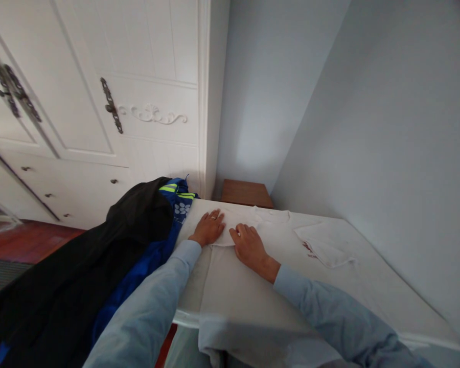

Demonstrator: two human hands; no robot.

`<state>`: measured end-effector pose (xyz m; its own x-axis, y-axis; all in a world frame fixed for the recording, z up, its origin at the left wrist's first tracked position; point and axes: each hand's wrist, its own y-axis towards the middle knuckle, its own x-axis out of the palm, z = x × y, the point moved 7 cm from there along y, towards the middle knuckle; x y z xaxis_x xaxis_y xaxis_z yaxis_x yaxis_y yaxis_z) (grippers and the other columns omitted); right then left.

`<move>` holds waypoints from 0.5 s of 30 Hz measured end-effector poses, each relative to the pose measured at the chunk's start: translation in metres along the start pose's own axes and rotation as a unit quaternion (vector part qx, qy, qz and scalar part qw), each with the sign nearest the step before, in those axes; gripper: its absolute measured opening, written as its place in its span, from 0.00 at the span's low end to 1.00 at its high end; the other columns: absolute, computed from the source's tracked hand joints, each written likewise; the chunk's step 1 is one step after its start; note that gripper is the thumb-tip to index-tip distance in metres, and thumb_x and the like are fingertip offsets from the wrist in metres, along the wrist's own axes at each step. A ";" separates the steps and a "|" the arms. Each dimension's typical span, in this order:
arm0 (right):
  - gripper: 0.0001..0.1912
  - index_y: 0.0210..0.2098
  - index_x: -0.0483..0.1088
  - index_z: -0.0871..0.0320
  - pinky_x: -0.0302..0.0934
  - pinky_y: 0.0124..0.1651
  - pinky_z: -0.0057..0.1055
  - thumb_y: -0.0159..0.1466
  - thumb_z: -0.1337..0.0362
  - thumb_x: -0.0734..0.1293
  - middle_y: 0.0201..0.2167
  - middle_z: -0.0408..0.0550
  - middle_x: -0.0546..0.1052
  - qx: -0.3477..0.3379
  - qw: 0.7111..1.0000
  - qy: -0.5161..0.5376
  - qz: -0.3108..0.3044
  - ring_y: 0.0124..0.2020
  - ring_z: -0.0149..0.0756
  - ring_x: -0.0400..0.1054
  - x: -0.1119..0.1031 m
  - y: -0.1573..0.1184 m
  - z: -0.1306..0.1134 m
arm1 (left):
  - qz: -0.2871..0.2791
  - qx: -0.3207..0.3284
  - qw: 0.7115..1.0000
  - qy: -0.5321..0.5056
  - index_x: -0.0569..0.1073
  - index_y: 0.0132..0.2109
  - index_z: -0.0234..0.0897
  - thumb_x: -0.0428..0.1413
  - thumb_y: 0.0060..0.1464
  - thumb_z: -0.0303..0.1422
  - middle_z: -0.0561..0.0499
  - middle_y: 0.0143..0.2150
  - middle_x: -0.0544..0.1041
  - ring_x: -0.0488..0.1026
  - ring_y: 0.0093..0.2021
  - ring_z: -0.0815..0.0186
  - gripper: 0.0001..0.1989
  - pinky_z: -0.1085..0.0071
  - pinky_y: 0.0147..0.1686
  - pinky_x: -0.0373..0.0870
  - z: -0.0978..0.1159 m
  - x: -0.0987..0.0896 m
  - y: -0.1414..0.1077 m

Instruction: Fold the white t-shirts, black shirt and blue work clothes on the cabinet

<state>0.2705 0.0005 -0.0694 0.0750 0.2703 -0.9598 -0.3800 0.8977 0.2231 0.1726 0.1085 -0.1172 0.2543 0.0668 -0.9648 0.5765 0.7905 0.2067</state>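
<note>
A white shirt with a small red print on its right part lies spread over a white tabletop, its lower edge hanging over the front. My left hand rests flat on the shirt's far left part, fingers spread, a ring on one finger. Just right of it, my right hand has its fingers curled down at the edge of the left sleeve. What its fingertips hold, if anything, is hidden under them.
Black clothing and blue clothing with yellow-green stripes are heaped along the table's left side. Behind stand a white wardrobe and a brown wooden box-like piece. A grey wall borders the right.
</note>
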 end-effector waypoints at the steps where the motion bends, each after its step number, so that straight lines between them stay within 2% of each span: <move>1: 0.13 0.49 0.71 0.59 0.59 0.47 0.42 0.66 0.74 0.62 0.45 0.59 0.73 0.003 1.000 -0.005 -0.006 0.46 0.49 0.66 0.000 -0.002 0.003 | 0.003 -0.001 1.000 -0.001 0.64 0.68 0.34 0.43 0.68 0.37 0.36 0.72 0.60 0.57 0.72 0.54 0.25 0.52 0.69 0.52 -0.001 0.001 -0.001; 7: 0.10 0.39 0.75 0.58 0.60 0.46 0.42 0.68 0.74 0.62 0.41 0.58 0.76 -0.021 0.998 0.001 -0.062 0.46 0.48 0.68 -0.001 -0.029 0.025 | -0.001 -0.004 1.000 0.000 0.63 0.68 0.34 0.42 0.68 0.39 0.37 0.73 0.59 0.57 0.72 0.53 0.27 0.53 0.69 0.51 -0.002 0.002 0.000; 10: 0.10 0.38 0.76 0.59 0.63 0.46 0.41 0.65 0.75 0.63 0.40 0.56 0.78 -0.032 0.995 0.046 -0.087 0.44 0.45 0.70 -0.012 -0.052 0.033 | -0.005 -0.002 1.000 -0.001 0.63 0.68 0.34 0.42 0.68 0.39 0.37 0.73 0.59 0.57 0.72 0.52 0.27 0.52 0.69 0.52 -0.002 0.001 0.000; 12: 0.11 0.40 0.76 0.56 0.65 0.47 0.41 0.65 0.74 0.63 0.40 0.53 0.79 -0.058 0.989 0.129 -0.037 0.43 0.43 0.72 -0.037 -0.072 0.033 | -0.005 0.001 1.000 0.001 0.64 0.68 0.34 0.42 0.68 0.39 0.37 0.73 0.59 0.57 0.72 0.52 0.26 0.52 0.69 0.52 -0.002 0.000 0.000; 13: 0.12 0.42 0.77 0.54 0.66 0.47 0.42 0.66 0.73 0.63 0.41 0.52 0.79 -0.073 0.981 0.182 0.013 0.44 0.43 0.72 -0.054 -0.084 0.033 | -0.005 0.001 1.000 0.004 0.64 0.68 0.34 0.42 0.68 0.39 0.37 0.73 0.59 0.57 0.72 0.52 0.26 0.52 0.69 0.52 -0.002 0.000 0.000; 15: 0.13 0.48 0.76 0.48 0.68 0.48 0.43 0.69 0.68 0.63 0.45 0.52 0.79 -0.083 0.945 0.284 0.135 0.47 0.42 0.72 -0.089 -0.110 0.036 | -0.007 -0.001 1.000 0.010 0.64 0.68 0.33 0.42 0.68 0.39 0.37 0.73 0.59 0.57 0.72 0.52 0.27 0.53 0.69 0.52 -0.002 0.000 0.000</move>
<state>0.3389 -0.1101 -0.0022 -0.5358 0.2088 -0.8182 -0.4579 0.7423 0.4892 0.1712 0.1092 -0.1172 0.2300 0.0683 -0.9708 0.5780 0.7930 0.1928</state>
